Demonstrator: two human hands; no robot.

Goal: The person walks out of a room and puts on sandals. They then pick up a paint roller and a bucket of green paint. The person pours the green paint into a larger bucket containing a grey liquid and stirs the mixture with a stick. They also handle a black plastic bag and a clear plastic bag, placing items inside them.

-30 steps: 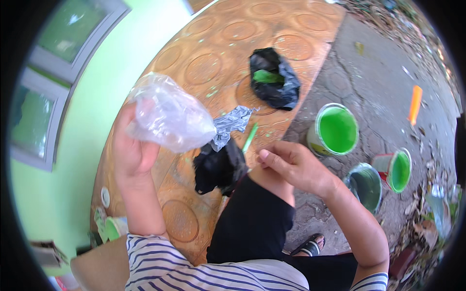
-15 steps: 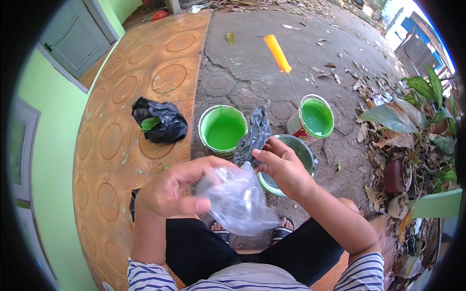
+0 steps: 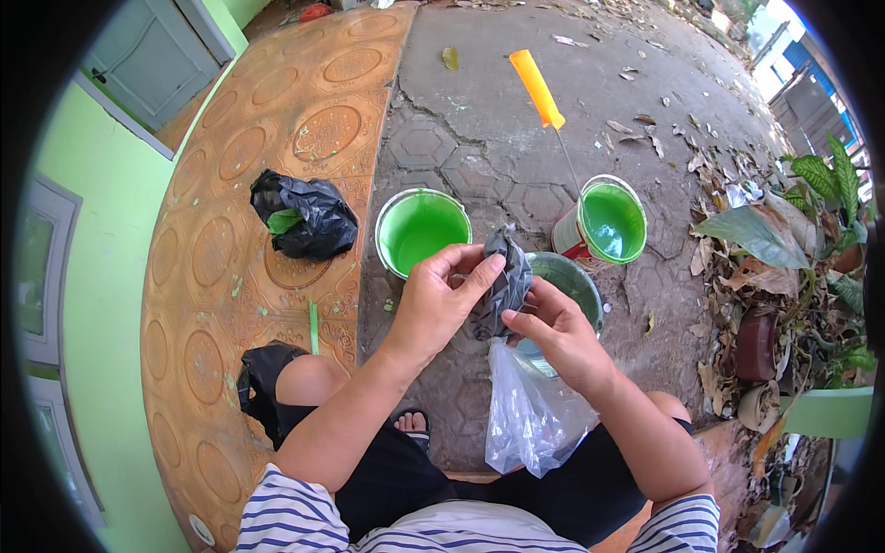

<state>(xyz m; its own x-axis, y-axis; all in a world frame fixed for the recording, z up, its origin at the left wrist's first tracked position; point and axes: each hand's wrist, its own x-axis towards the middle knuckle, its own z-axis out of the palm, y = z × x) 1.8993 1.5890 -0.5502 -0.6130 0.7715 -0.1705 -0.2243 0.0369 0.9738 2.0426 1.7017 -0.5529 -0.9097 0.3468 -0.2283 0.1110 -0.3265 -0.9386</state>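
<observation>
Clear and crinkled, a plastic bag (image 3: 530, 415) is being dangled below the right hand (image 3: 564, 343). By it and the left hand (image 3: 433, 302), a crumpled grey plastic strip (image 3: 510, 281) is being pinched, partly covered by them. Behind, a round grey-green bucket (image 3: 581, 284) is being partly hidden. Unlike half a second ago, the strip is being gripped by both hands.

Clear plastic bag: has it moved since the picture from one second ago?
Yes, rightward: a second ago the clear plastic bag appeared over the orange tiled floor; now it shows beyond that floor's right edge.
</observation>
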